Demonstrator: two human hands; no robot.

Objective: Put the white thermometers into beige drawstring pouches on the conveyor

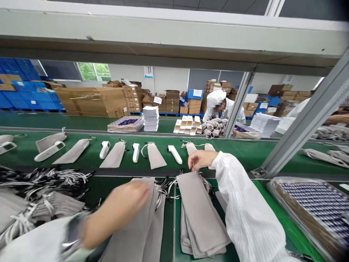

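Observation:
My left hand (pixel 128 203), blurred by motion, is over a stack of grey drawstring pouches (pixel 131 233); its fingers are too smeared to read. My right hand (pixel 201 160) reaches to the green conveyor belt (pixel 231 145), its fingers curled together and pointing down. Partly hidden behind it are a grey pouch (pixel 191 147) and a second pouch (pixel 209 147). Whatever lies between those fingertips is hidden. Below my right hand sits another stack of grey pouches (pixel 201 214). Left of it on the belt lies a white handheld thermometer (pixel 175 154).
More white thermometers (pixel 104 150) and grey pouches (pixel 156 156) lie along the belt. Loose drawstring pouches (pixel 54 203) are heaped at left. A tray of batteries (pixel 313 203) stands at right. A metal post (pixel 302 120) slants nearby. Across the line, a person (pixel 218 105) bends over.

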